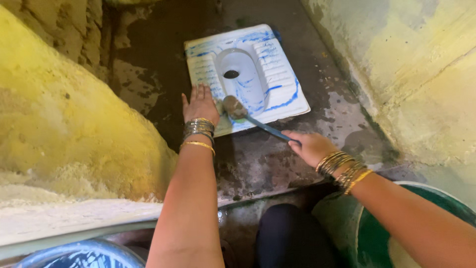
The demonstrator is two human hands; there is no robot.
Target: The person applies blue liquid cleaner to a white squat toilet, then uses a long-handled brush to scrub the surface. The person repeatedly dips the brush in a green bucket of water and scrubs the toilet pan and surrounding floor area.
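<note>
Right hand (pixel 311 147), frame centre-right, gripped the brush (pixel 250 117) handle. Left hand (pixel 200 104), fingers spread flat, rested on the squat pan (pixel 277 74) rim at centre.

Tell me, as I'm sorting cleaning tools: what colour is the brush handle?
Blue, seen in the head view: the brush is held by the right hand.

Single head-worn camera, looking steeply down and forward from above the person's own forearms, close range, taking in the squat toilet pan (pixel 258 74) on the wet floor (pixel 277 159) between two stained walls.
</note>
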